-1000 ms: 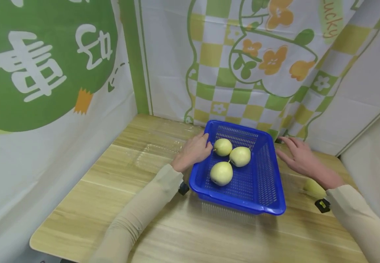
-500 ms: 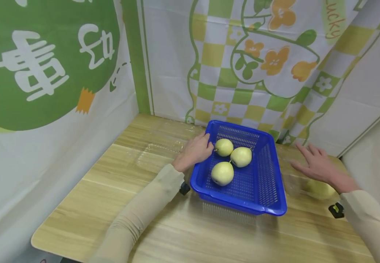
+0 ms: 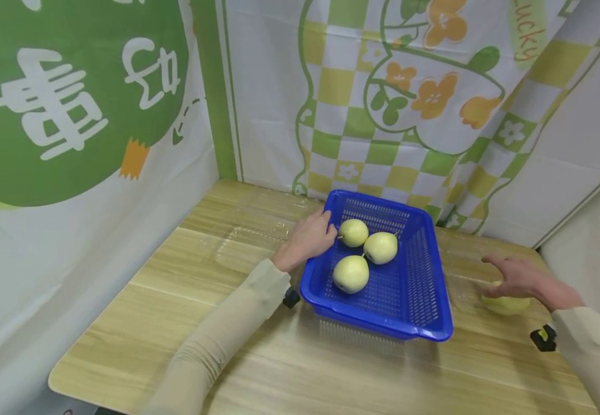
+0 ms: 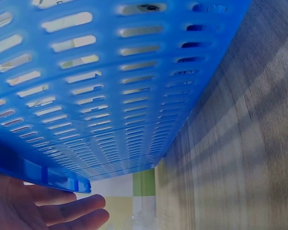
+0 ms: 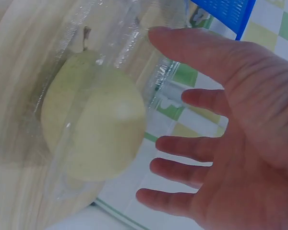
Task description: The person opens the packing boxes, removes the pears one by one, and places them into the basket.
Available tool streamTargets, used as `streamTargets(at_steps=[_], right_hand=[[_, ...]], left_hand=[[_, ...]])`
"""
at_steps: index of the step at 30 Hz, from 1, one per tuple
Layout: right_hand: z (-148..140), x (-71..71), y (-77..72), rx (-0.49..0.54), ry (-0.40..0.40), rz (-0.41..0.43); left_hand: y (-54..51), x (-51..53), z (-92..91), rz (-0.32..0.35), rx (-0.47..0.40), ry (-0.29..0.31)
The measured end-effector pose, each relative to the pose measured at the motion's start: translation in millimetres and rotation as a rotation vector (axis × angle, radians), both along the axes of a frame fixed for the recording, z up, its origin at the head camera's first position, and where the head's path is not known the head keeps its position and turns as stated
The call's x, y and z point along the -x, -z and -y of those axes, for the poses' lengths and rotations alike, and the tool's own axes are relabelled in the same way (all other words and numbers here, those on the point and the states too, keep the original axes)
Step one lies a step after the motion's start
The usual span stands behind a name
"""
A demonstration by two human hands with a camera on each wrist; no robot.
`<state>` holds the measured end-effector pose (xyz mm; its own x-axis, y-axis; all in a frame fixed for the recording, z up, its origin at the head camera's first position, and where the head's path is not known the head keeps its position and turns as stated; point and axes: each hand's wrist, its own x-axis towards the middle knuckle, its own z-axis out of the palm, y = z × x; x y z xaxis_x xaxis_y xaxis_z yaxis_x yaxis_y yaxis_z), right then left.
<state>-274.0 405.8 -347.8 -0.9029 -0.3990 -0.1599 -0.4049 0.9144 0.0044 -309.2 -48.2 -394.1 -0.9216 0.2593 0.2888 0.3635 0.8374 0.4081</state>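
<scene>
A blue plastic basket [image 3: 424,276] with slotted walls stands on the table, holding three pale yellow pears [image 3: 351,274]. My left hand [image 3: 305,239] holds the basket's left rim; in the left wrist view its fingers [image 4: 77,211] extend below the rim, and the thumb is hidden there. My right hand [image 3: 530,280] is to the right of the basket, above another pear [image 3: 507,306]. In the right wrist view that pear [image 5: 93,117] lies in a clear plastic container [image 5: 67,139]. The right fingers [image 5: 187,148] are spread beside it, with a gap between palm and pear.
Another clear plastic container [image 3: 248,245] lies on the wooden table [image 3: 139,328], left of the basket. A printed curtain [image 3: 382,115] hangs directly behind the table, and a white cloth wall [image 3: 14,288] stands to the left.
My right hand has moved right, away from the basket's right side, and come down over the pear in the clear container. My left hand and the basket have stayed in place.
</scene>
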Motion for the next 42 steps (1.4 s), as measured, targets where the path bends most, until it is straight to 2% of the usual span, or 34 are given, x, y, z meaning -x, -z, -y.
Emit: streamTargets(at_steps=[5, 13, 22, 36, 42], right_hand=[[-5.7, -3.0, 2.3, -0.009, 0.036, 0.052], [-15.5, -3.3, 9.0, -0.028, 0.061, 0.076], [-23.4, 1.5, 17.9, 0.017, 0.027, 0.103], [-21.5, 3.7, 21.1, 0.007, 0.019, 0.109], [-17.4, 9.1, 27.6, -0.031, 0.004, 0.114]], left_hand=[[0.4, -0.3, -0.2, 0.005, 0.002, 0.0], [-0.1, -0.4, -0.5, 0.002, 0.014, -0.007], [-0.5, -0.3, -0.5, -0.004, 0.021, -0.015], [-0.1, -0.4, 0.0, 0.037, 0.001, -0.015], [-0.2, -0.3, 0.7, 0.039, -0.005, -0.013]])
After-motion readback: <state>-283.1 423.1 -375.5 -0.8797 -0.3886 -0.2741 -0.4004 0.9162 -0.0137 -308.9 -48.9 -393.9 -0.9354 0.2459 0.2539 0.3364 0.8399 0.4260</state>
